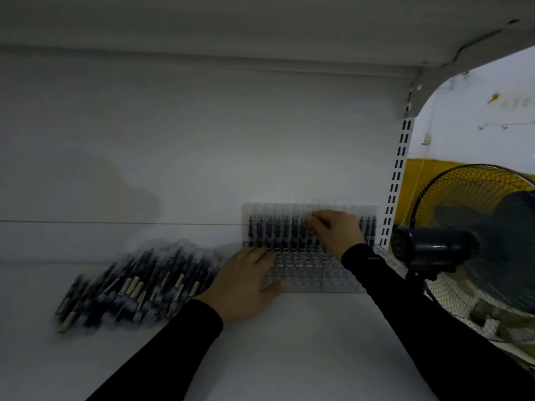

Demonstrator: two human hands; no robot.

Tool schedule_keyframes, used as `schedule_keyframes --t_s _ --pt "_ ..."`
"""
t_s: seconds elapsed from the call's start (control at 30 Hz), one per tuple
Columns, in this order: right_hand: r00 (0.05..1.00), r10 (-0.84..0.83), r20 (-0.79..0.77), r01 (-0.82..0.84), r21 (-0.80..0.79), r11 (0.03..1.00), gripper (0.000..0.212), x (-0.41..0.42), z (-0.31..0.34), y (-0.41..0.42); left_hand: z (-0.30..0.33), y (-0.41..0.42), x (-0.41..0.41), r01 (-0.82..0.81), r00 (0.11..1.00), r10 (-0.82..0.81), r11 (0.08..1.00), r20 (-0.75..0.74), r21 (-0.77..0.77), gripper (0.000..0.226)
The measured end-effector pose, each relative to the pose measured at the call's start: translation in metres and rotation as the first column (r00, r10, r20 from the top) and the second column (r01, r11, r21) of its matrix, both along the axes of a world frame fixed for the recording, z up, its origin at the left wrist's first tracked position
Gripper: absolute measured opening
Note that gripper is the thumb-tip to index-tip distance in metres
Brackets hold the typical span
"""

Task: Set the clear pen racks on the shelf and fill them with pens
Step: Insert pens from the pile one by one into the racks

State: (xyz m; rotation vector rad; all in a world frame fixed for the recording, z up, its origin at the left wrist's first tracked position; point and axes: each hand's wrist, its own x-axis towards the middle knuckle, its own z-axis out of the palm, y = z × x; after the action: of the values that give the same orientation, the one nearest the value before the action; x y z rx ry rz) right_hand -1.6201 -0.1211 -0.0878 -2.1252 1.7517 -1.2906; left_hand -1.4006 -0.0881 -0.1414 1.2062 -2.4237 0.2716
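Note:
A clear pen rack (318,277) lies on the white shelf (289,342) against the back wall, at the right end. Its back row holds several dark pens (272,230) with clear caps, standing upright. My left hand (249,282) rests flat on the rack's left front part, fingers straight. Over the back row, my right hand (333,230) pinches one pen among the standing ones. To the left, a heap of loose dark pens (136,287) lies on the shelf.
A slotted white upright (395,183) and its bracket close the shelf's right end. Beyond it stands a dark floor fan (463,247) before a yellow and white wall. Another shelf board (231,24) hangs overhead.

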Motion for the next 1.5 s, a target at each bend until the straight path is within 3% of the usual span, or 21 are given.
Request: schedule_keyframes --t_s 0.13,0.27,0.4,0.53,0.7,0.83,0.9,1.03,1.1,1.2,1.23,1.33,1.5 --pt "1.0 -0.002 -0.003 0.002 0.037 0.999 0.035 -0.002 -0.001 0.002 0.003 0.002 -0.001 -0.007 1.0 0.008 0.999 0.024 -0.04 0.096" --pt "0.994 -0.021 -0.104 0.028 0.068 0.997 0.032 -0.006 -0.002 0.008 0.002 0.001 0.0 0.006 1.0 -0.006 0.999 0.005 0.047 0.112" --pt "0.991 -0.052 -0.12 0.059 0.059 0.996 0.019 -0.01 -0.003 0.022 0.003 0.001 -0.001 -0.008 1.0 0.008 0.999 0.011 0.035 0.102" --pt "0.97 -0.059 -0.237 0.053 -0.029 0.998 0.034 -0.006 -0.004 0.038 0.007 0.003 0.003 0.02 0.999 -0.017 0.997 -0.046 0.078 0.11" --pt "0.903 0.06 -0.426 -0.073 -0.016 0.997 0.057 0.013 -0.013 0.056 0.026 0.022 0.031 0.047 0.985 -0.039 0.998 -0.167 0.048 0.081" --pt "0.849 0.169 -0.5 -0.185 0.019 0.983 0.078 0.045 -0.019 0.066 0.028 0.033 0.087 -0.128 0.976 0.139 0.989 -0.168 0.073 0.091" --pt "0.836 0.227 -0.5 -0.242 0.037 0.97 0.085 0.065 -0.02 0.069 0.028 0.037 0.121 -0.226 0.954 0.234 0.972 -0.186 0.063 0.081" --pt "0.808 0.325 -0.492 -0.326 0.085 0.941 0.072 0.113 -0.023 0.068 0.025 0.044 0.179 -0.397 0.902 0.41 0.911 -0.136 0.111 0.074" --pt "0.792 0.372 -0.484 -0.363 0.116 0.925 0.069 0.139 -0.027 0.065 0.022 0.044 0.201 -0.486 0.864 0.497 0.865 -0.079 0.122 0.082" --pt "0.787 0.436 -0.437 -0.396 0.184 0.9 0.085 0.176 -0.029 0.059 0.014 0.038 0.223 -0.57 0.817 0.577 0.811 -0.019 0.136 0.083" --pt "0.789 0.455 -0.412 -0.401 0.215 0.89 0.088 0.186 -0.03 0.056 0.01 0.036 0.228 -0.594 0.8 0.6 0.789 0.012 0.155 0.085" --pt "0.767 0.48 -0.426 -0.381 0.3 0.875 0.072 0.21 -0.036 0.044 0.0 0.033 0.23 -0.608 0.775 0.631 0.734 0.027 0.302 0.094" --pt "0.773 0.47 -0.426 -0.334 0.357 0.873 0.068 0.219 -0.051 0.035 0.0 0.026 0.213 -0.554 0.775 0.627 0.736 -0.082 0.388 0.057"
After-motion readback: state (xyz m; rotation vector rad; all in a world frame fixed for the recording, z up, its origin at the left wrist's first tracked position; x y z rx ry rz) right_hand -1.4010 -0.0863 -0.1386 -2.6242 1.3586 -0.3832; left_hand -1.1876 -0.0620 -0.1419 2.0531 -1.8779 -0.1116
